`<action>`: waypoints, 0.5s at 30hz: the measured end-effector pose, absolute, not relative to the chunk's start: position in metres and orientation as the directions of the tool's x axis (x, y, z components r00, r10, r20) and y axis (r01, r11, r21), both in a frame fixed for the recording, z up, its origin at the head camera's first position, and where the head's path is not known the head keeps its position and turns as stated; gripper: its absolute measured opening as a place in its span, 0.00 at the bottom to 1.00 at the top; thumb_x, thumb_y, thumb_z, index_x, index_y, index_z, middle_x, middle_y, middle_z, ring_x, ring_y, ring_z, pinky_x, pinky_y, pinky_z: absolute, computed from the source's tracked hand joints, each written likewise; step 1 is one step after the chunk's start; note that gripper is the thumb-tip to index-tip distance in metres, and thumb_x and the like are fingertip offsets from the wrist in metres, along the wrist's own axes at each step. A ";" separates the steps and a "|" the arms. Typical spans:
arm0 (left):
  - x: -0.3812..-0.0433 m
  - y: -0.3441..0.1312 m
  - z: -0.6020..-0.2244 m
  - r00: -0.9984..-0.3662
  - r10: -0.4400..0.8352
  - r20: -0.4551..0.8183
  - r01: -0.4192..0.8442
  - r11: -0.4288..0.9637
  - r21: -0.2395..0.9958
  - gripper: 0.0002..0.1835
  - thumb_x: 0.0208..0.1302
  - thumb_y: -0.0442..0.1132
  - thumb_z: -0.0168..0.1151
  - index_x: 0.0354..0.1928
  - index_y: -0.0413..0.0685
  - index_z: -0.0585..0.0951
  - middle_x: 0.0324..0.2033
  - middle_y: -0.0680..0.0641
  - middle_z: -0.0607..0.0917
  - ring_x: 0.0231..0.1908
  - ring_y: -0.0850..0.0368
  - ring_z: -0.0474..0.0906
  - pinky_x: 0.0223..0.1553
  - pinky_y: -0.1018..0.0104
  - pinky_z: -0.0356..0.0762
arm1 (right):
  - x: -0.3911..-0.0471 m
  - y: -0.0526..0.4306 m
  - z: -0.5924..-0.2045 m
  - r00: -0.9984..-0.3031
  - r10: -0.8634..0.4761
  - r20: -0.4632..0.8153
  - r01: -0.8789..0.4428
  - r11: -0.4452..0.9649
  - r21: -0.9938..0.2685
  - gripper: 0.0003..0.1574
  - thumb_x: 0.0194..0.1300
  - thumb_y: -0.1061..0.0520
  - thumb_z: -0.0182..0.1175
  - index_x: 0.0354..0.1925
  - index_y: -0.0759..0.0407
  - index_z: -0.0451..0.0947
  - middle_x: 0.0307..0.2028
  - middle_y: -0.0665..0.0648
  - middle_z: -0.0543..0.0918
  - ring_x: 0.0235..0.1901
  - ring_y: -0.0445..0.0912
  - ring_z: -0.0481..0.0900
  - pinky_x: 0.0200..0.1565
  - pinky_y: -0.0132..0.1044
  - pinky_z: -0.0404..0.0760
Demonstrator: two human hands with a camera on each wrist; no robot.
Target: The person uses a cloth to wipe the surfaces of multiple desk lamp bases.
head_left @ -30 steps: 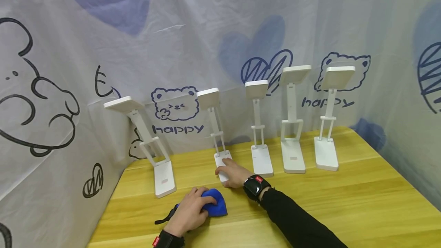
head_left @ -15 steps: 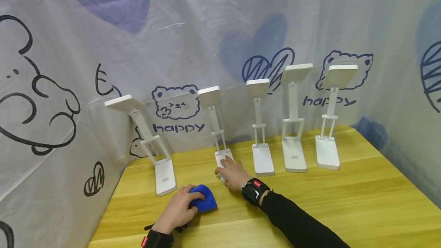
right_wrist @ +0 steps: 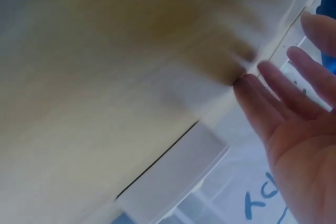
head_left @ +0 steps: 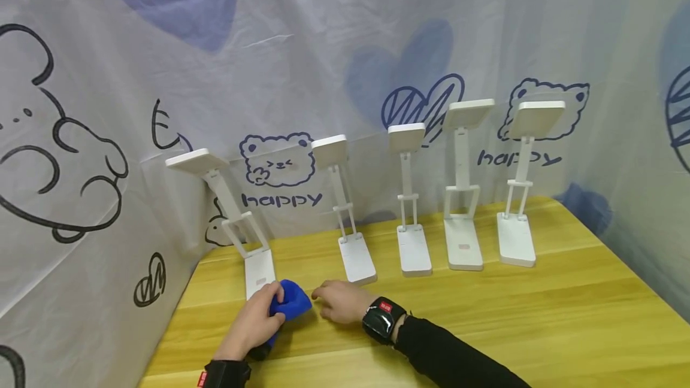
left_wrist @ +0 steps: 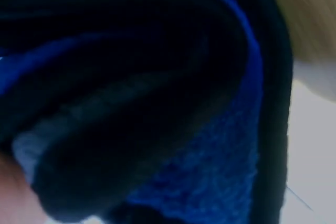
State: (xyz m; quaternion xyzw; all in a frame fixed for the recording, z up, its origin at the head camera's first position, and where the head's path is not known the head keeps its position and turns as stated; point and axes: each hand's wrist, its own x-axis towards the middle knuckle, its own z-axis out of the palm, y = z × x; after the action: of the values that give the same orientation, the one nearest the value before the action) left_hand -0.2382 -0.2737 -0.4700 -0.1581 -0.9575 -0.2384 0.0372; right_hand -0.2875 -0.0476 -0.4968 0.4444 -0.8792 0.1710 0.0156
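My left hand [head_left: 253, 321] grips a bunched blue cloth [head_left: 294, 300] with dark edging, close at the front end of the leftmost white desk lamp's base [head_left: 260, 269]. Folds of the cloth [left_wrist: 210, 171] fill most of the left wrist view. To the right, my right hand [head_left: 345, 302] is over the wooden table with its fingers extended, holding nothing. It is just in front of the second lamp's base [head_left: 357, 259], apart from it. The right wrist view shows the same hand [right_wrist: 302, 145] with straight fingers and a white lamp base [right_wrist: 173, 174] nearby.
Three more white desk lamps stand in a row to the right: a short one [head_left: 414, 250], a taller one [head_left: 462, 243] and the rightmost [head_left: 516, 239]. A printed white curtain [head_left: 334, 47] hangs behind and beside the wooden table [head_left: 485, 322].
My left hand has moved left with the cloth, up to the leftmost lamp's base. My right hand has come off the second lamp's base and shifted left toward the cloth.
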 end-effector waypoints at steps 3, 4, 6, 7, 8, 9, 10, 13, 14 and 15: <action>-0.240 -0.284 -0.466 -0.973 0.203 0.111 0.231 0.842 0.487 0.18 0.48 0.32 0.62 0.38 0.53 0.66 0.38 0.44 0.78 0.35 0.51 0.73 0.34 0.55 0.71 | -0.283 -0.055 -0.494 -0.601 -0.782 0.167 -0.786 0.539 -0.304 0.24 0.60 0.54 0.62 0.54 0.58 0.77 0.48 0.54 0.83 0.47 0.41 0.77 0.51 0.35 0.76; -0.240 -0.288 -0.465 -0.979 0.179 0.092 0.201 0.845 0.495 0.19 0.49 0.32 0.62 0.42 0.52 0.66 0.41 0.41 0.79 0.37 0.50 0.74 0.35 0.53 0.73 | -0.282 -0.059 -0.493 -0.600 -0.783 0.162 -0.785 0.538 -0.308 0.24 0.61 0.53 0.62 0.54 0.58 0.77 0.48 0.54 0.83 0.47 0.41 0.77 0.51 0.35 0.76; -0.240 -0.296 -0.464 -0.988 0.142 0.060 0.153 0.849 0.506 0.24 0.50 0.33 0.62 0.49 0.53 0.66 0.46 0.36 0.79 0.42 0.46 0.76 0.38 0.48 0.76 | -0.279 -0.064 -0.491 -0.603 -0.785 0.146 -0.780 0.542 -0.312 0.24 0.61 0.53 0.62 0.55 0.58 0.77 0.48 0.53 0.83 0.48 0.41 0.76 0.52 0.34 0.75; -0.240 -0.301 -0.463 -0.991 0.128 0.050 0.135 0.853 0.504 0.26 0.50 0.33 0.62 0.53 0.53 0.66 0.49 0.34 0.78 0.44 0.44 0.76 0.40 0.45 0.77 | -0.279 -0.067 -0.491 -0.603 -0.786 0.137 -0.779 0.544 -0.310 0.24 0.61 0.53 0.61 0.55 0.58 0.77 0.49 0.53 0.82 0.48 0.41 0.76 0.53 0.34 0.75; -0.239 -0.306 -0.462 -0.992 0.118 0.041 0.123 0.857 0.501 0.29 0.51 0.33 0.61 0.57 0.54 0.66 0.52 0.33 0.77 0.46 0.41 0.76 0.41 0.42 0.76 | -0.278 -0.069 -0.490 -0.604 -0.787 0.127 -0.777 0.546 -0.312 0.24 0.61 0.53 0.61 0.55 0.58 0.76 0.50 0.54 0.82 0.49 0.41 0.76 0.53 0.34 0.74; -0.239 -0.311 -0.461 -0.993 0.111 0.036 0.114 0.862 0.494 0.31 0.51 0.34 0.61 0.60 0.55 0.67 0.54 0.32 0.76 0.48 0.39 0.75 0.43 0.40 0.76 | -0.278 -0.072 -0.489 -0.604 -0.788 0.117 -0.776 0.548 -0.312 0.24 0.61 0.52 0.61 0.55 0.58 0.76 0.51 0.54 0.82 0.50 0.41 0.75 0.54 0.34 0.74; -0.239 -0.316 -0.461 -0.994 0.107 0.033 0.109 0.867 0.486 0.33 0.51 0.34 0.60 0.62 0.55 0.67 0.55 0.32 0.76 0.49 0.38 0.74 0.44 0.38 0.75 | -0.277 -0.074 -0.489 -0.605 -0.789 0.108 -0.774 0.552 -0.310 0.24 0.61 0.52 0.61 0.55 0.57 0.77 0.51 0.53 0.81 0.51 0.41 0.75 0.55 0.34 0.73; -0.238 -0.330 -0.460 -0.994 0.105 0.035 0.109 0.878 0.467 0.34 0.52 0.33 0.58 0.66 0.55 0.68 0.59 0.33 0.74 0.54 0.35 0.70 0.48 0.34 0.71 | -0.276 -0.079 -0.487 -0.616 -0.783 0.083 -0.761 0.565 -0.319 0.25 0.61 0.52 0.62 0.56 0.57 0.76 0.52 0.54 0.81 0.52 0.42 0.74 0.56 0.35 0.73; -0.238 -0.334 -0.460 -0.994 0.102 0.035 0.107 0.879 0.464 0.34 0.52 0.32 0.57 0.66 0.54 0.69 0.59 0.33 0.73 0.55 0.35 0.69 0.50 0.34 0.70 | -0.275 -0.081 -0.487 -0.622 -0.780 0.076 -0.755 0.570 -0.323 0.25 0.60 0.51 0.62 0.56 0.56 0.76 0.52 0.54 0.81 0.52 0.42 0.74 0.55 0.35 0.73; -0.238 -0.338 -0.460 -0.995 0.098 0.035 0.103 0.882 0.460 0.34 0.52 0.32 0.56 0.66 0.53 0.69 0.59 0.33 0.73 0.55 0.35 0.69 0.50 0.34 0.69 | -0.275 -0.083 -0.487 -0.629 -0.775 0.071 -0.748 0.577 -0.327 0.26 0.60 0.51 0.62 0.56 0.56 0.76 0.52 0.53 0.80 0.52 0.42 0.74 0.55 0.35 0.73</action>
State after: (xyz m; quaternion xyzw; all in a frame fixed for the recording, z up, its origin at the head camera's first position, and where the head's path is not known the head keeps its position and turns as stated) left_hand -0.2376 -0.3376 -0.4604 -0.0517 -0.9700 -0.2373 0.0055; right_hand -0.2747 -0.0826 -0.4871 0.4291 -0.8872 0.1648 -0.0399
